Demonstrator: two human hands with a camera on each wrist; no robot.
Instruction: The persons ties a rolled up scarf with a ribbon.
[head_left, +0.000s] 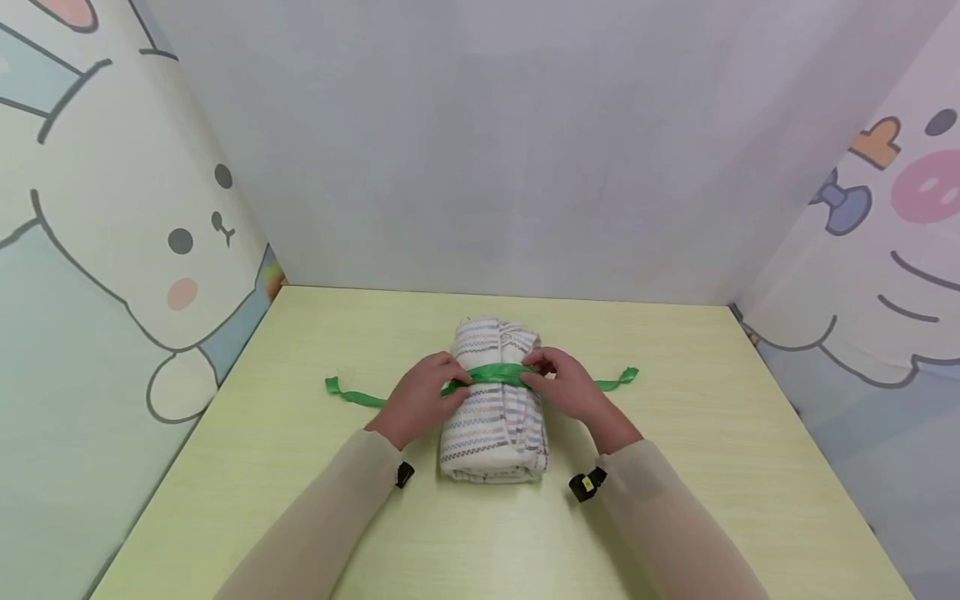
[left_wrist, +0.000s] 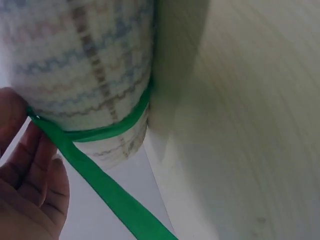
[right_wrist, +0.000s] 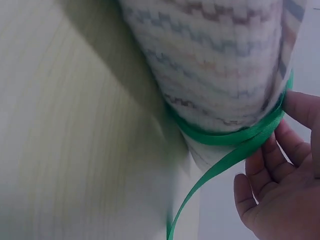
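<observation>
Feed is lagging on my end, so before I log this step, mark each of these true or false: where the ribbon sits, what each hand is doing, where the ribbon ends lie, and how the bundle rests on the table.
1. The green ribbon goes around the rolled striped cloth. True.
2. Only the left hand touches the ribbon. False: the right hand pinches it too, both on top of the roll.
3. The ribbon's loose ends trail on the table to either side of the roll. True.
4. The ribbon is red. False: it is green.
5. The roll stands upright on one end. False: it lies on its side on the table.
</observation>
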